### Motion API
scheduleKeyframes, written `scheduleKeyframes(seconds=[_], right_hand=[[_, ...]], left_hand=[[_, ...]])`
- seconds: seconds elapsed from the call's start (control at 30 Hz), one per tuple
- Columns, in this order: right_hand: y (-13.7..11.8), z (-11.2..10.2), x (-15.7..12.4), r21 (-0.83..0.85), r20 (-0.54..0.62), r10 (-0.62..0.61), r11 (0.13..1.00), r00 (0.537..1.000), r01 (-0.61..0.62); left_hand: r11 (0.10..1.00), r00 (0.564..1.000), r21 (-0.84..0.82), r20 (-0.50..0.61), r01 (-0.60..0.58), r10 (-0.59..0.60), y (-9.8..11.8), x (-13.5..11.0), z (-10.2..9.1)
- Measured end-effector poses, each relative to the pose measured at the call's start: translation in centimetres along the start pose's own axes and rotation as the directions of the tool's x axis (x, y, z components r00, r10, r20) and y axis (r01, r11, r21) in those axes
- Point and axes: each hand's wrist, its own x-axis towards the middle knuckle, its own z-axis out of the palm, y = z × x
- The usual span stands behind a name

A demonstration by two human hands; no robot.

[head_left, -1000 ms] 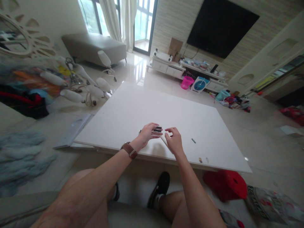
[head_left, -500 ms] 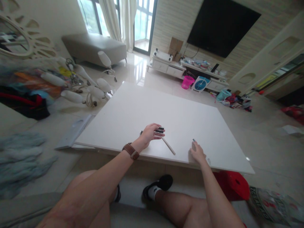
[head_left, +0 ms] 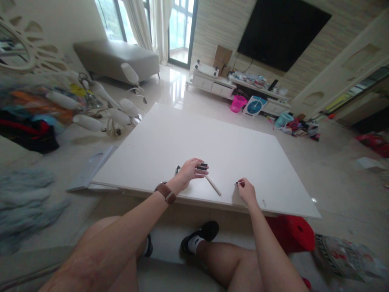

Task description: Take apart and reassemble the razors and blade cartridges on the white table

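My left hand point(head_left: 189, 172), a brown watch strap at its wrist, hovers over the white tabletop. Its fingers are closed on a small black-and-white piece point(head_left: 202, 166), whose exact kind I cannot make out. Below those fingertips a thin beige stick point(head_left: 214, 186) slants toward the near edge; its far end is hidden by the hand. Behind the hand a small dark object point(head_left: 177, 169) pokes out. To the right, my right hand point(head_left: 247, 192) pinches a small dark piece with a pale edge point(head_left: 238, 184), low over the table. A small clear object point(head_left: 263, 203) lies right of that hand.
The large white table point(head_left: 206, 134) spans the middle. A lamp with several white shades point(head_left: 118, 116) stands left of it. On the floor are a red roll-shaped object point(head_left: 296, 233), a printed bag point(head_left: 343, 253), a pink basket point(head_left: 238, 104) and a blue-white fan point(head_left: 255, 106).
My right hand has moved left and turned inward, its dark piece now pointing toward the beige stick. My left hand keeps its hold, nearly still. The whole view has shifted slightly.
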Motion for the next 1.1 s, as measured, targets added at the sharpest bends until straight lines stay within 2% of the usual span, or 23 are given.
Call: scheduleKeyframes(seconds=[0.13,0.2,0.23,0.33,0.43,0.57,0.67,0.93,1.1], right_hand=[[-5.7,-1.0,-0.3,0.162,-0.035,-0.053,0.985,0.998,0.058],[-9.4,-1.6,-1.0,0.385,-0.083,-0.134,0.910,0.988,0.155],[-11.3,-1.8,-1.5,0.427,-0.114,-0.174,0.880,0.978,0.207],[-15.9,-1.8,-3.3,0.470,-0.165,-0.293,0.816,0.942,0.336],[-18.6,-1.1,-4.7,0.445,-0.172,-0.421,0.773,0.891,0.451],[-19.5,-0.2,-5.4,0.339,-0.137,-0.598,0.721,0.790,0.604],[-19.4,0.1,-5.4,0.280,-0.120,-0.648,0.705,0.752,0.652],[-19.6,-0.3,-5.6,0.288,-0.140,-0.641,0.703,0.755,0.650],[-19.8,-0.4,-5.3,0.325,-0.259,-0.477,0.776,0.840,0.541]], left_hand=[[0.999,1.000,-0.046,-0.014,-0.009,0.008,-0.3,0.1,0.1],[0.998,1.000,-0.065,-0.020,-0.016,0.015,-0.5,0.1,0.2],[0.997,1.000,-0.072,-0.025,-0.019,0.018,-0.6,0.1,0.2],[0.996,0.999,-0.088,-0.039,-0.030,0.027,-0.9,0.0,0.3],[0.995,0.999,-0.093,-0.035,-0.023,0.020,-1.0,-0.3,0.5],[0.994,1.000,-0.110,0.003,-0.013,0.013,-1.1,-0.3,0.8],[0.993,0.999,-0.116,0.031,-0.006,0.010,-1.3,-0.1,1.0],[0.994,0.998,-0.108,0.053,-0.026,0.031,-1.1,-0.5,0.7],[0.997,0.999,-0.072,0.031,-0.017,0.019,-0.7,-0.5,0.7]])
